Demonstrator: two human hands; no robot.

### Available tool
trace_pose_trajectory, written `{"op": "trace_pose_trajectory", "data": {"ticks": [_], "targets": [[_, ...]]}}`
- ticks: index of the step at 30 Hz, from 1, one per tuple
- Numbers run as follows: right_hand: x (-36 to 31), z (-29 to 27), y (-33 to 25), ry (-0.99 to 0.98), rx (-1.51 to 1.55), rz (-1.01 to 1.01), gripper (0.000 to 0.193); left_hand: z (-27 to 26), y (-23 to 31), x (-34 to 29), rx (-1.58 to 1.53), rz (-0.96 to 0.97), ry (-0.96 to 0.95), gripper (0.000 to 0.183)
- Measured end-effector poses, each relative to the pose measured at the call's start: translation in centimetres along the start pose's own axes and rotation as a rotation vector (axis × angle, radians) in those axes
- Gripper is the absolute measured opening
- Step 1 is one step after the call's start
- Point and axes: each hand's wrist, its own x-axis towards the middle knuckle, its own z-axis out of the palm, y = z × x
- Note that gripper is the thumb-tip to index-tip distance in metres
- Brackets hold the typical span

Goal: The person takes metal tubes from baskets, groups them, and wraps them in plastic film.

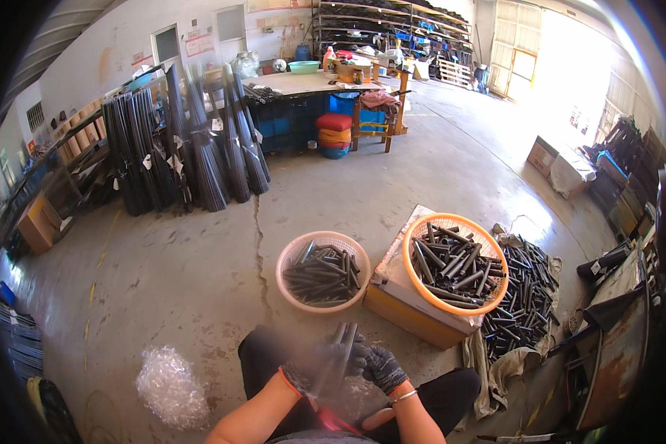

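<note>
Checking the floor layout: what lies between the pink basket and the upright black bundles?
In the head view, only bare cracked concrete floor separates pink basket from bundles.

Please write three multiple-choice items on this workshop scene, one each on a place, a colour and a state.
1. Where does the orange basket rest?
A. on a cardboard box
B. on the far table
C. in the person's lap

2. What colour is the basket straight ahead of the hands?
A. green
B. pale pink
C. black

3. What are the left hand and right hand doing?
A. resting empty
B. holding dark tubes together
C. lifting the crumpled plastic wrap

Answers: 1 A, since the cardboard box lies under it; 2 B, its rim is pale pink; 3 B, both gloved hands grip the blurred dark tubes.
</note>
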Motion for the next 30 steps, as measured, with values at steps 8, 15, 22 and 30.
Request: {"op": "trace_pose_trajectory", "data": {"ticks": [8, 15, 22, 30], "targets": [[4.0, -11.2, 18.7, 0.575, -1.262, 0.107, 0.038, 3.7, 6.5, -2.7, -0.459, -0.186, -0.093, 0.043], [-2.6, 4.1, -9.0, -0.025, -0.186, -0.629, 0.039, -1.1, -2.7, 0.1, -0.034, 0.004, 0.013, 0.041], [2.2, -5.0, 7.2, 0.084, -1.085, -0.385, 0.028, 2.5, 5.4, -2.3, -0.597, -0.213, -0.120, 0.046], [0.1, -0.9, 1.8, 0.467, -0.395, 0.031, 0.049, 0.6, 4.0, -3.1, -0.610, -0.178, -0.031, 0.042]]}}
